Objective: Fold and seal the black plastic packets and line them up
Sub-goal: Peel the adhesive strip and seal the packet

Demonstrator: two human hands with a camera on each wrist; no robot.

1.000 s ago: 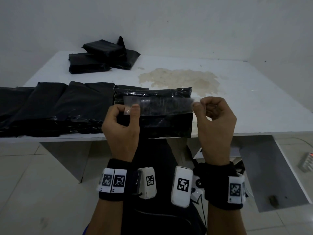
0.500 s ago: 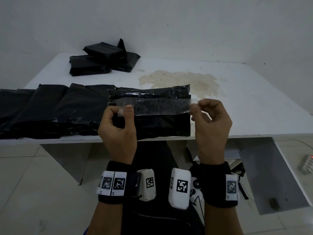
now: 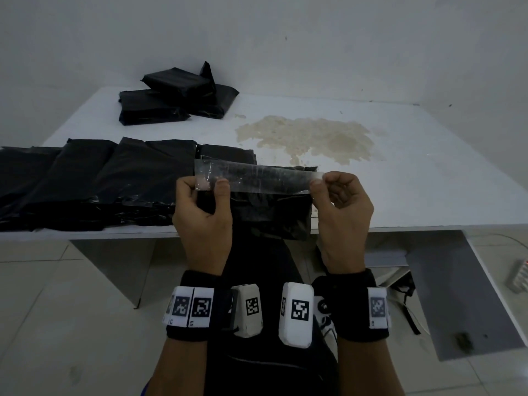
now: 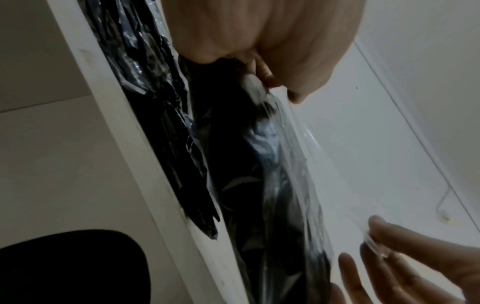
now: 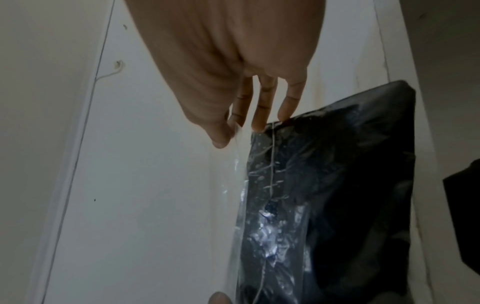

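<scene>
A clear tape strip (image 3: 257, 178) is stretched between both hands — the left hand (image 3: 201, 215) pinches one end, the right hand (image 3: 341, 215) the other. Just beyond and below the fingers (image 3: 221, 187), a black packet (image 3: 274, 215) lies at the counter (image 3: 414, 181) edge — more packets (image 3: 94, 178) lined up left of them.

Packet row (image 3: 85, 178) left, packet pile (image 3: 171, 95) behind

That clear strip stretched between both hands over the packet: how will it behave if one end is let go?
The clear plastic strip looks thin and filmy, so it would probably flop. It stays flat only because the left hand and right hand pinch its ends. Its wrinkled sheen suggests it may cling to the black plastic packet beneath.
</scene>
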